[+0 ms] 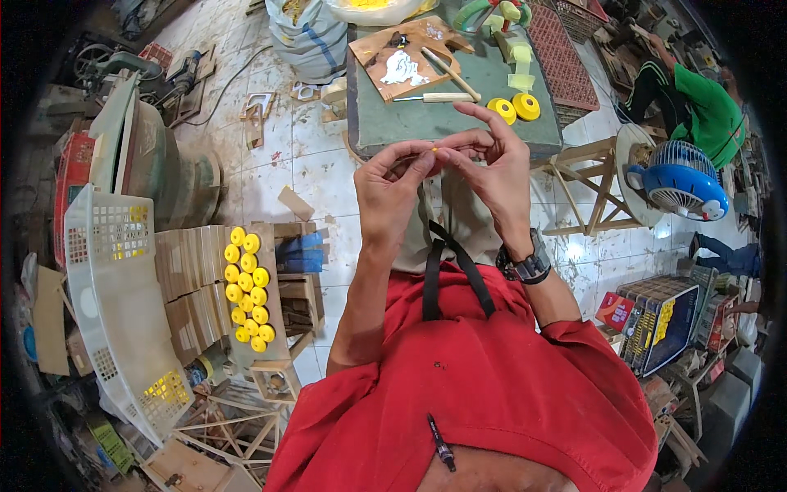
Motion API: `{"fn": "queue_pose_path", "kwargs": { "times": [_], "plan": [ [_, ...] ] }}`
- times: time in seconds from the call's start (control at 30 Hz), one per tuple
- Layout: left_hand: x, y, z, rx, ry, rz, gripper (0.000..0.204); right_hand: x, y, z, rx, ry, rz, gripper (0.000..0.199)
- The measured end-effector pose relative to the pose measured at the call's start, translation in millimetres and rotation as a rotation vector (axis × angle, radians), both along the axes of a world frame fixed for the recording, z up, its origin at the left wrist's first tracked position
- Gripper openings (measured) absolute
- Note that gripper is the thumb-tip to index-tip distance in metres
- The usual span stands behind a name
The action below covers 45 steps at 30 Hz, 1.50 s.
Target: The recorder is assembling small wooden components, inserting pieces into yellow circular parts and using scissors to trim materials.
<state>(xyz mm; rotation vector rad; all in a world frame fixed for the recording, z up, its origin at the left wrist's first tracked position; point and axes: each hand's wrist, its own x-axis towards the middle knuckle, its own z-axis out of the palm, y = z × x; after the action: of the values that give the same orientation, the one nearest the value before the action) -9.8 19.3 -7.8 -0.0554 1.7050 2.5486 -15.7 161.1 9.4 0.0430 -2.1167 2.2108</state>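
Over the near edge of the green-topped table, my two hands meet at their fingertips. My left hand pinches a tiny yellow piece, too small to name, between thumb and finger. From the other side, my right hand pinches at the same piece, its upper finger raised and curved. Just beyond lie two yellow round knobs, a wooden-handled hammer and a tool with a pale wooden handle. A wooden board there carries a smear of white paste.
Left of me, several yellow knobs stand in rows on a bench beside stacked wooden slats and a white plastic crate. A blue fan is at right, near a person in green. A white sack stands beyond.
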Motion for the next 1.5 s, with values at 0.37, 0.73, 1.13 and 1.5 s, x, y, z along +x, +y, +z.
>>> {"fn": "queue_pose_path", "kwargs": {
  "times": [0.37,0.73,1.13,1.5],
  "plan": [
    [-1.4,-2.0,-2.6,0.096,-0.048,0.016,0.022,0.4,3.4,-17.3,0.558,0.713,-0.077,0.064],
    [-2.6,-6.9,0.5,0.111,-0.105,-0.024,0.023,-2.9,10.2,-28.1,0.524,0.86,-0.021,0.063],
    [-4.0,-3.6,3.1,0.178,-0.11,-0.021,0.016,15.1,3.3,-25.5,0.473,0.681,-0.107,0.065],
    [-2.7,-1.9,-5.0,0.219,-0.171,-0.024,0.014,22.6,-12.5,-21.0,-0.071,0.386,-0.217,0.064]
  ]
}}
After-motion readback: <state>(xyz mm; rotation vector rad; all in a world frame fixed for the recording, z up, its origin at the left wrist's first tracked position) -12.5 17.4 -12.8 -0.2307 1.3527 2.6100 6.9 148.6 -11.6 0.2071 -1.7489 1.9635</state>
